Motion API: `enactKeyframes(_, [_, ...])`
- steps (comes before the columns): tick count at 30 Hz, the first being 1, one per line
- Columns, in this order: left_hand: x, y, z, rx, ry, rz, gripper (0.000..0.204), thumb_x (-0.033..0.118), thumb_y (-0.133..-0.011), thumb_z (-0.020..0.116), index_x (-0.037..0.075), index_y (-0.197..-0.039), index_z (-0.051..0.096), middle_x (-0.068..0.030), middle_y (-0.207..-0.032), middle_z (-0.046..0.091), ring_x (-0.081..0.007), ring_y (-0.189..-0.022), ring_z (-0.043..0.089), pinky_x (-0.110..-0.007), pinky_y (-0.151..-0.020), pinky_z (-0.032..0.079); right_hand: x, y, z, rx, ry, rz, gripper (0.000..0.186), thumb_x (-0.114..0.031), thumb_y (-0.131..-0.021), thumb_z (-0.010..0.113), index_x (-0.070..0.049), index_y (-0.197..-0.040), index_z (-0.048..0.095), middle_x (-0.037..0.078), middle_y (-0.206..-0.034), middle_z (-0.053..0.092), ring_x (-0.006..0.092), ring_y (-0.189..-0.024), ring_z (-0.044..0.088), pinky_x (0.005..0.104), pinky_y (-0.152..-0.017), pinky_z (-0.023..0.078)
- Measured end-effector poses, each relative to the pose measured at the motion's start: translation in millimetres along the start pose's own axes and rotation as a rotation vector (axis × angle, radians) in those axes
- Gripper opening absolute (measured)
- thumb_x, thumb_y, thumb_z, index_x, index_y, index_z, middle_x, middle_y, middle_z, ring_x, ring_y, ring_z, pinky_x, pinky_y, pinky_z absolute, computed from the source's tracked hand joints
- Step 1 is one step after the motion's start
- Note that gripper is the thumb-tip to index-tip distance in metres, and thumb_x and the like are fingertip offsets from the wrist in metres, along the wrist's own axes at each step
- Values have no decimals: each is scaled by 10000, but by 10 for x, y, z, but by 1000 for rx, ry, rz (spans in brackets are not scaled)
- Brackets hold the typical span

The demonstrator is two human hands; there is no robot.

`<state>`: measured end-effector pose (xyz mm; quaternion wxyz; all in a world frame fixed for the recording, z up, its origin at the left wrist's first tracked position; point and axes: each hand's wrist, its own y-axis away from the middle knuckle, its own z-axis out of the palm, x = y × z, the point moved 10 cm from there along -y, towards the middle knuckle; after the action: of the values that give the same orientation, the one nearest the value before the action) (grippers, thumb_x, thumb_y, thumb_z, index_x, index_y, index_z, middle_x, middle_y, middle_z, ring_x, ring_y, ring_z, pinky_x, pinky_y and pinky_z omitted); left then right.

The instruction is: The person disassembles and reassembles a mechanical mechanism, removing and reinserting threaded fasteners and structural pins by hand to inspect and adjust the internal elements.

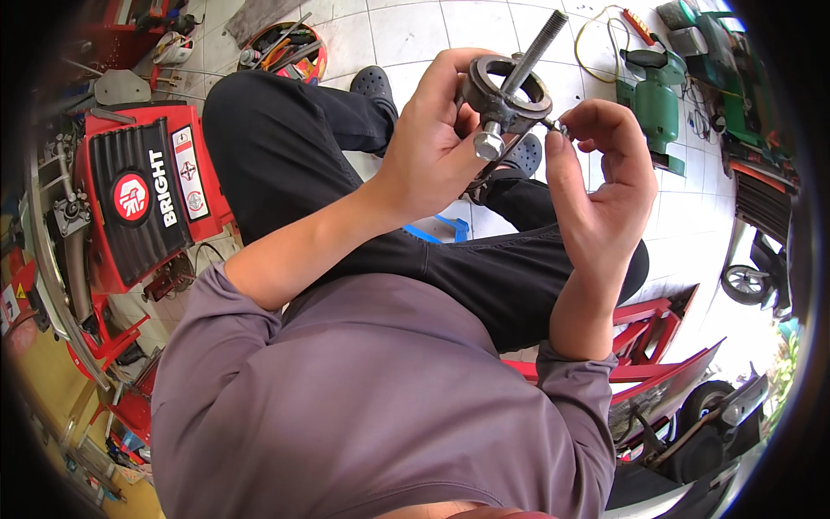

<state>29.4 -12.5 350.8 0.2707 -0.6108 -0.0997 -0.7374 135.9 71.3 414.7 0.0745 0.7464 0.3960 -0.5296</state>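
My left hand (432,143) is wrapped round a dark metal ring-shaped bracket (471,91), held up in front of my knees. A long threaded rod (545,41) rises at a slant across the ring's opening. On the near side of the ring sits a silvery hex-head bolt (489,141). At the bracket's right side, my right hand (609,177) pinches a small shiny bolt or nut (560,128) between thumb and forefinger. It is too small to tell which, and whether it is threaded in is unclear. A dark rod-like part below the ring is partly hidden by my left hand.
A round tub of tools (318,65) stands on the tiled floor (415,30) beyond my left knee. At left is a red and black machine (143,195). A green machine (657,104) and a yellow cable (581,54) lie at right. Red metal frames (644,333) are by my right elbow.
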Motion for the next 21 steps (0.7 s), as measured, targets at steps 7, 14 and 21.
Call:
enactKeyframes(7, [53, 16, 54, -41, -28, 34, 407, 15, -864, 583, 22, -1222, 387, -32, -933, 573, -8, -697, 520, -152, -559, 411, -67, -10, 47, -88, 161, -96, 172, -33, -688, 675, -23, -844, 602, 60, -763, 622, 175, -693, 579, 260, -663, 434])
enactKeyframes(14, [52, -1, 52, -74, -14, 28, 503, 77, -864, 630, 14, -1277, 350, -43, -985, 567, -33, -732, 546, -158, -576, 454, -87, -14, -58, 12, -55, -73, 223, -43, -674, 698, -10, -867, 592, 65, -773, 608, 164, -692, 571, 264, -675, 438])
enactKeyframes(21, [50, -8, 71, -89, -41, 32, 492, 81, -868, 622, 12, -1274, 352, -48, -976, 570, -33, -727, 545, -160, -576, 457, -8, 73, -270, 232, 5, -130, 125, -20, -794, 639, -14, -905, 582, 43, -757, 592, 108, -645, 531, 241, -640, 405])
